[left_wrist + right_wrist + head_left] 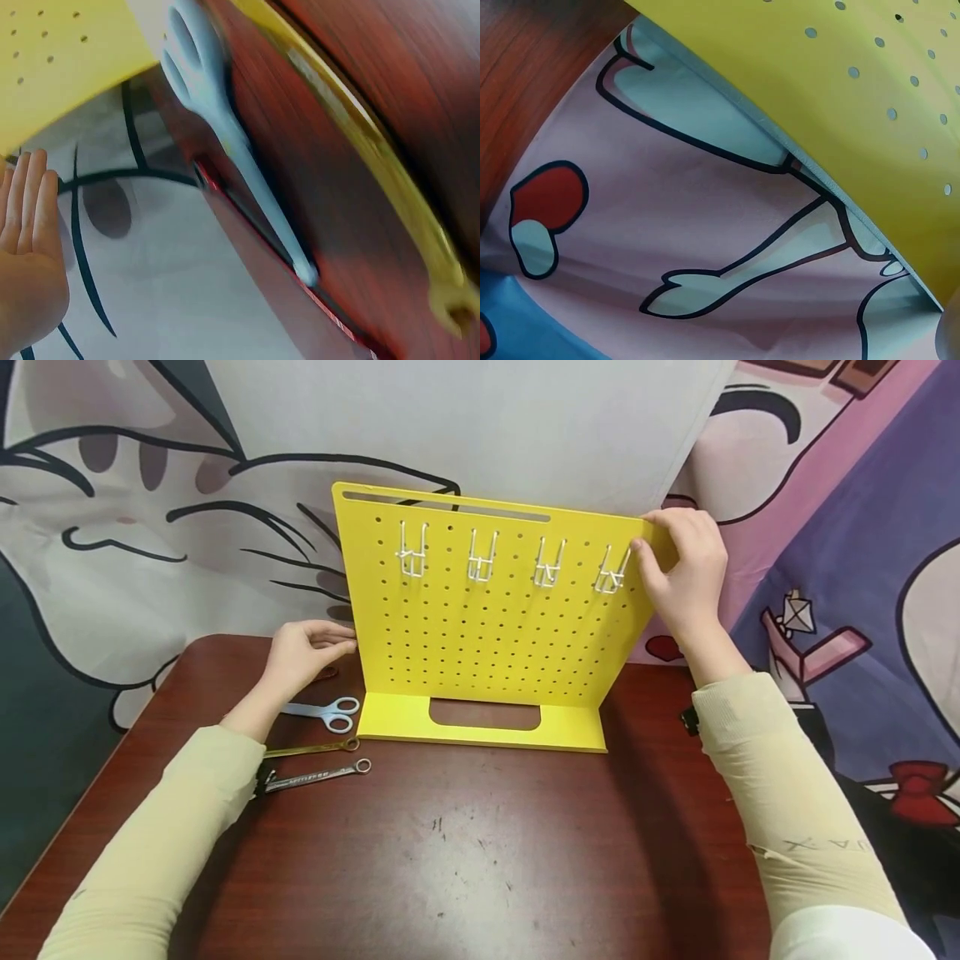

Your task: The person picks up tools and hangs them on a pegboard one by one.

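Observation:
A yellow pegboard (pixel 495 635) stands upright on its base on the table. White wire hooks (pixel 481 560) hang in a row across its upper part. My right hand (pixel 686 568) grips its upper right edge, thumb in front and fingers behind. At the left edge my left hand (pixel 303 656) has its fingers nearly straight against or just beside the board; contact is unclear. Below that hand lie light blue scissors (pixel 333 714), a gold-coloured wrench (pixel 375 157) and a silver combination wrench (pixel 322 775). A thin red tool (pixel 262 240), its kind unclear, lies beside the scissors.
The dark red-brown table (pixel 450 843) extends in front of the board. Behind stands a cartoon-printed cloth backdrop (pixel 285 560). A small black object (pixel 690 720) is at the table's right side, partly hidden by the right sleeve.

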A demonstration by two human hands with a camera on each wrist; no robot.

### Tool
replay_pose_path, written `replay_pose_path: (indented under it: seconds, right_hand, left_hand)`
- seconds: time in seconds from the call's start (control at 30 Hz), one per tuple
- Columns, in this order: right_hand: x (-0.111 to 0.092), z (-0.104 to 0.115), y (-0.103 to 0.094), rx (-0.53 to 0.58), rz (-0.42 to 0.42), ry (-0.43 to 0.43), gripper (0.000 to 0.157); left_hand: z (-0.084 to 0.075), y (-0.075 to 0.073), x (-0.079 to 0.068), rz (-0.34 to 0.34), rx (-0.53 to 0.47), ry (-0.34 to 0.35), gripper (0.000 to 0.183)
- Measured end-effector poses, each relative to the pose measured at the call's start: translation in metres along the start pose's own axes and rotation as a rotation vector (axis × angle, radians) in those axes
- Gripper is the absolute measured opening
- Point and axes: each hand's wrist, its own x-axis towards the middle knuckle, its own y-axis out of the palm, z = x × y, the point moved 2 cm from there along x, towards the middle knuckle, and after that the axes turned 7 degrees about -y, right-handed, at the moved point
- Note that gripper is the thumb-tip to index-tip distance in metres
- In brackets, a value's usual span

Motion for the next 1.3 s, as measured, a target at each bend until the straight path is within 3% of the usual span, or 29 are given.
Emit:
replay_pose_path:
  seconds: [0.27, 0.6, 0.83, 1.0, 1.13, 1.3]
  right_hand:
    - [-0.002, -0.001, 0.000, -0.009, -0.005, -0.004, 0.026]
    - [0.000, 0.002, 0.002, -0.004, 0.008, 0.012, 0.026]
    - [0.000, 0.002, 0.000, -0.007, 0.018, 0.027, 0.026]
    - [0.001, 0.001, -0.001, -0.013, 0.017, 0.026, 0.026]
    - [0.001, 0.001, -0.001, -0.014, 0.017, 0.026, 0.027]
    - [0.001, 0.000, -0.001, -0.012, 0.025, 0.028, 0.027]
  left_hand:
    - [0.021, -0.016, -0.003, 0.056, 0.058, 0.011, 0.028]
    - [0.058, -0.031, -0.010, 0.021, 0.205, 0.038, 0.023]
    - [0.080, -0.037, -0.003, 0.097, 0.268, 0.005, 0.025]
    - [0.090, -0.038, 0.004, 0.186, 0.312, 0.030, 0.027]
    - [0.095, -0.035, 0.008, 0.249, 0.366, 0.049, 0.027]
    - [0.097, -0.030, 0.010, 0.268, 0.398, 0.043, 0.028]
